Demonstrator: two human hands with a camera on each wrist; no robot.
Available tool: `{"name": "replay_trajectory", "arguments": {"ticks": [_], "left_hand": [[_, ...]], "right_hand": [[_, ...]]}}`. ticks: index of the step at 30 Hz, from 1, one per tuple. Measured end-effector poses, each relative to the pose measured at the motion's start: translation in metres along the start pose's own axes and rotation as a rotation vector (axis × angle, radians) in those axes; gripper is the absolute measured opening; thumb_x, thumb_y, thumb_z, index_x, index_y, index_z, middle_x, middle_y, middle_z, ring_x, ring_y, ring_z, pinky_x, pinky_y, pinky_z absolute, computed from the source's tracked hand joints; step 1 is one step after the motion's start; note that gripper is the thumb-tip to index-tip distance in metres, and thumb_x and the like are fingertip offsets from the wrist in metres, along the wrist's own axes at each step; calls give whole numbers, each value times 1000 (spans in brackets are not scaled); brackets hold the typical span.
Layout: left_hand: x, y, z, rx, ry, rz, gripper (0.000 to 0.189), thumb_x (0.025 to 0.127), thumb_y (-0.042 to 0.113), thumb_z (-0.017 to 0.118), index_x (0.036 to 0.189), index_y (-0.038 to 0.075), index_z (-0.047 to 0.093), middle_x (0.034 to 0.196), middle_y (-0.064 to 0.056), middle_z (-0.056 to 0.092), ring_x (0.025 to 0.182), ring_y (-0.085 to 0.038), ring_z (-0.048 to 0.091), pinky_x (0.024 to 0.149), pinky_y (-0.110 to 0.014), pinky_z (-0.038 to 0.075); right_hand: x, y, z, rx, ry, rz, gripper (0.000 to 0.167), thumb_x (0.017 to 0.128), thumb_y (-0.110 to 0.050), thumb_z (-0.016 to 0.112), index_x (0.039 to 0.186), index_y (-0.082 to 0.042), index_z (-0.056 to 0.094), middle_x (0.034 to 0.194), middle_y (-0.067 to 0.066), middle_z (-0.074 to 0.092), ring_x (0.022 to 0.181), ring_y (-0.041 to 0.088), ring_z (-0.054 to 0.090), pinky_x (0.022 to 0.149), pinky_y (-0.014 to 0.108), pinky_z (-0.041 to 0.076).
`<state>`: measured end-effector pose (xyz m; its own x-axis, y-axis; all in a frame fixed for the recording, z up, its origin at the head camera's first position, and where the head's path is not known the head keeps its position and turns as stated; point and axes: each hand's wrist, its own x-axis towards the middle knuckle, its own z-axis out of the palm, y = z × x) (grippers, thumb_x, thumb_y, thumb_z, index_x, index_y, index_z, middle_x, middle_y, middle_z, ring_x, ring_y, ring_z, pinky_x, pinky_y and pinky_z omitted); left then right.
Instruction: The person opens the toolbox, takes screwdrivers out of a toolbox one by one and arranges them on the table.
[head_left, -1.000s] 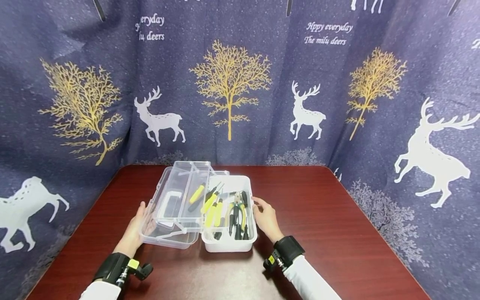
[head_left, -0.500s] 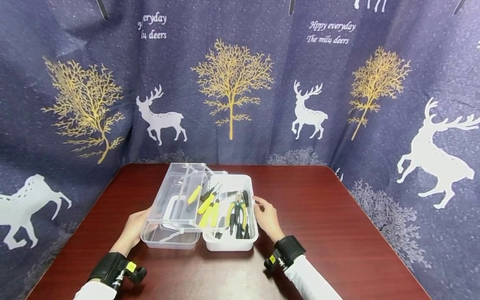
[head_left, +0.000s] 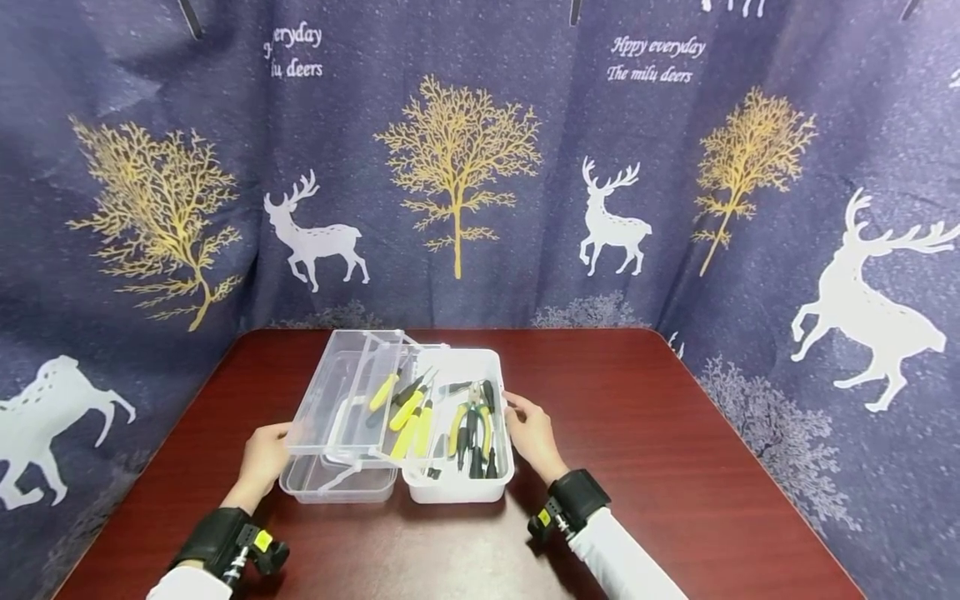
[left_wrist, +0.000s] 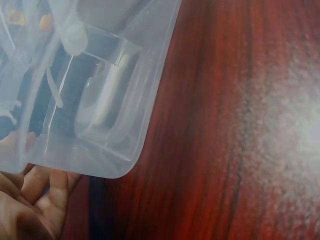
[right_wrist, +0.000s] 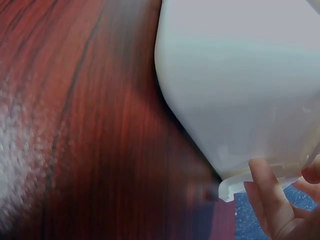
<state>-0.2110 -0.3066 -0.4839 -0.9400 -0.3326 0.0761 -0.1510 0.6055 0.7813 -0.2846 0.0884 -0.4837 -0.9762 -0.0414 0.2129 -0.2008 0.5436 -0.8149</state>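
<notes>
A toolbox with a white base (head_left: 459, 495) stands in the middle of the table, its clear lid (head_left: 303, 482) folded out to the left. Above the lid hangs a clear tray (head_left: 318, 421) on hinged link arms. My left hand (head_left: 262, 462) pinches the tray's left edge; in the left wrist view, a fingertip shows through the clear plastic. My right hand (head_left: 531, 433) rests on the base's right side, and in the right wrist view its extended finger (right_wrist: 270, 192) touches the wall by a clear latch (right_wrist: 234, 188). Pliers (head_left: 471, 429) and yellow-handled screwdrivers (head_left: 408, 408) lie inside.
The dark red wooden table (head_left: 637, 467) spreads to both sides of the toolbox. Behind it hangs a blue curtain (head_left: 525, 283) printed with deer and trees. Several black-handled tools (head_left: 477, 464) lie at the base's near end.
My left hand has moved from the lid's outer edge up to the tray's edge. The tray has swung left and lower over the lid. My right hand stays at the base's side.
</notes>
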Motion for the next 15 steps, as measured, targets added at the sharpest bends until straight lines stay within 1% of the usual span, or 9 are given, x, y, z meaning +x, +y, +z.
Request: {"name": "replay_trajectory", "arguments": {"ticks": [3,5,8,11,13,15], "left_hand": [[4,1,4,7,9,-4,34,91,14,59,115,-9,65,111,-29,66,82,-19,64,62,-21,46],[6,4,8,13,17,-4,34,91,14,58,116,-8,65,112,-29,65,89,-27,65,65,-23,47],[7,9,16,19,29,-9,34,92,16,56,116,-7,65,115,-29,65,101,-38,63,70,-28,50],[8,14,24,16,38,-26,35,93,19,55,117,-6,65,116,-28,64,106,-41,62,74,-31,51],[7,18,30,15,46,-36,35,94,19,54,116,-5,66,117,-27,64,106,-41,62,74,-30,50],[7,22,36,0,55,-41,35,93,19,54,116,-5,66,116,-28,65,104,-41,62,71,-29,50]], "right_hand": [[5,0,-3,0,-2,6,36,94,-15,53,128,-15,63,103,15,73,80,17,63,67,26,48],[9,1,-6,3,-1,12,36,93,-15,53,128,-15,63,104,15,73,84,19,65,69,26,49],[18,5,-11,12,-10,27,36,93,-16,53,128,-15,63,106,15,73,90,21,67,72,27,51],[26,11,-17,22,-24,48,36,94,-16,53,128,-15,63,108,16,72,91,21,67,71,26,50],[31,15,-20,28,-30,61,36,94,-16,53,128,-15,63,108,16,72,91,21,67,70,26,50],[35,18,-23,29,-30,62,36,94,-15,53,129,-14,62,108,17,72,91,22,67,72,28,51]]}}
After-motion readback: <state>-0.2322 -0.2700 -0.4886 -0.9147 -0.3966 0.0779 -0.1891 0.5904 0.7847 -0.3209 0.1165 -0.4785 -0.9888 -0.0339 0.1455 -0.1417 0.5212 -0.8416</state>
